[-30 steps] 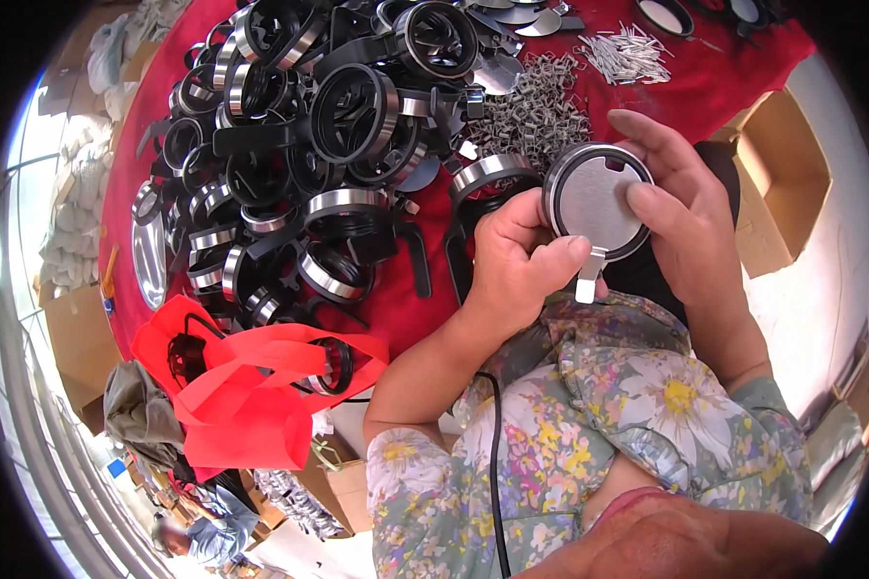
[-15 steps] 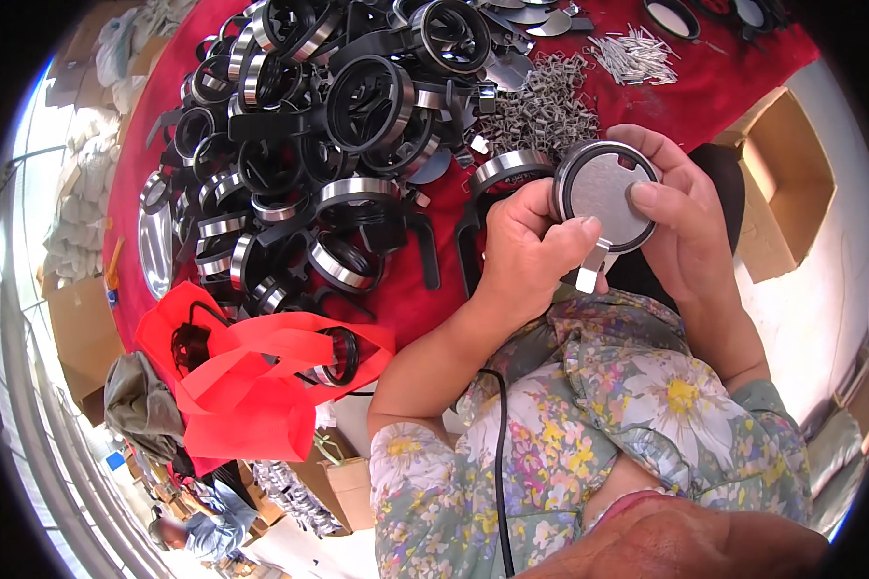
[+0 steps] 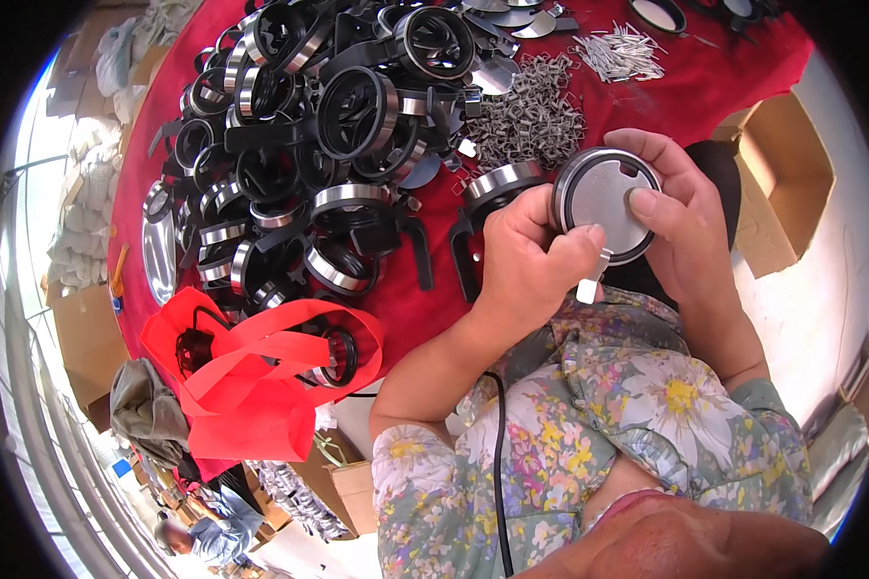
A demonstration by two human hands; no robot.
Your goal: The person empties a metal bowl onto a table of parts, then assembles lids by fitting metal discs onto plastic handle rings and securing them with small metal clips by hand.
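Your left hand [image 3: 531,265] and right hand [image 3: 690,227] hold the round piece [image 3: 610,198], a metal plate in a black rim, tilted up above your lap. Your left fingers are closed on its near left edge, the thumb over a small metal tab [image 3: 589,288] that sticks out there; your right fingers grip its right side, thumb on the plate.

To the left of the round piece and nearer you is a red bag [image 3: 251,429] with a looped handle. A black item [image 3: 193,349] sits in its mouth, and a silver-banded ring [image 3: 350,357] shows by the handle; you cannot tell whether that ring is inside.

To the right of the round piece stands an open cardboard box [image 3: 792,183], part of its inside in view. Another cardboard box [image 3: 355,494] is far to its lower left, contents unclear.

On the red-covered bench [image 3: 714,106], beyond the round piece, lie a heap of metal clips [image 3: 526,116] and some pale pins [image 3: 620,53]; left of it, black handled rings [image 3: 388,111] are piled.
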